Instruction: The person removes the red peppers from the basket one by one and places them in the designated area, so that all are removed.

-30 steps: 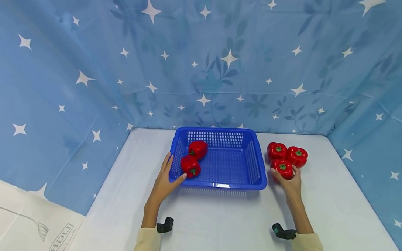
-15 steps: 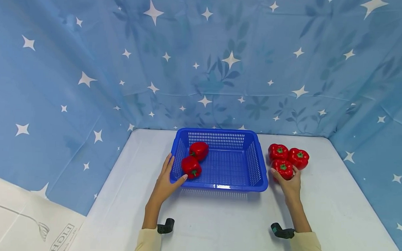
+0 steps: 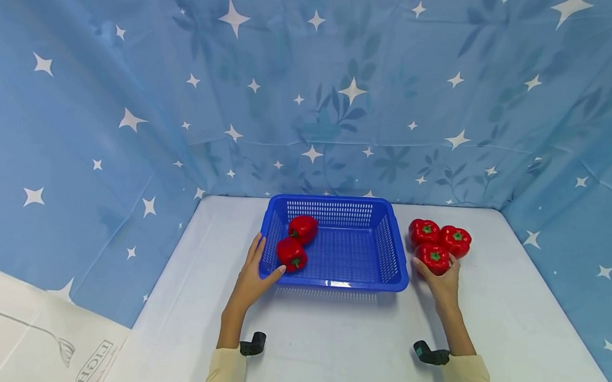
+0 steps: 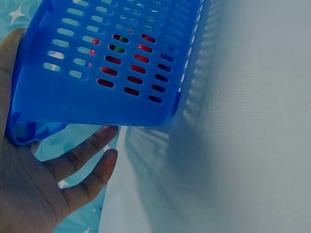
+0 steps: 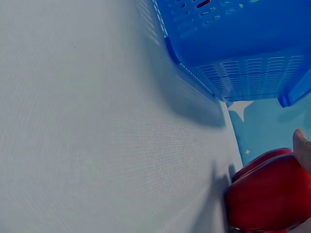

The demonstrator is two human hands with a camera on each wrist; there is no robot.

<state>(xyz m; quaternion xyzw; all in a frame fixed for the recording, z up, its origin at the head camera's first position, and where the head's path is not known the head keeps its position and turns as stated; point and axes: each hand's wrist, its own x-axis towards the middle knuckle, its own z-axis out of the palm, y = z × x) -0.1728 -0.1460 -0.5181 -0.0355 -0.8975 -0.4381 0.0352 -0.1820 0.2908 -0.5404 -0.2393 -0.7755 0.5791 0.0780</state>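
Observation:
In the head view, my right hand (image 3: 443,284) grips the nearest of three red bell peppers on the right, thumb on its left side and fingers on its right. That bell pepper (image 3: 432,258) stands upright, green stem up; the right wrist view shows its side (image 5: 267,196) close to the tabletop. My left hand (image 3: 249,282) rests at the near left corner of a blue plastic basket (image 3: 333,283). Its thumb lies along the near rim and its fingers along the left side, extended in the left wrist view. Two red bell peppers (image 3: 303,229) (image 3: 291,253) lie inside the basket's left part.
Two more bell peppers (image 3: 424,231) (image 3: 455,241) stand just behind the gripped one, right of the basket. A white cloth (image 3: 331,338) covers the table. Blue star-patterned curtains (image 3: 309,101) hang behind and at both sides.
The gripped bell pepper has shifted and tipped slightly to the right in my right hand. The left hand, the basket and the other peppers stay put, while the head view has shifted slightly.

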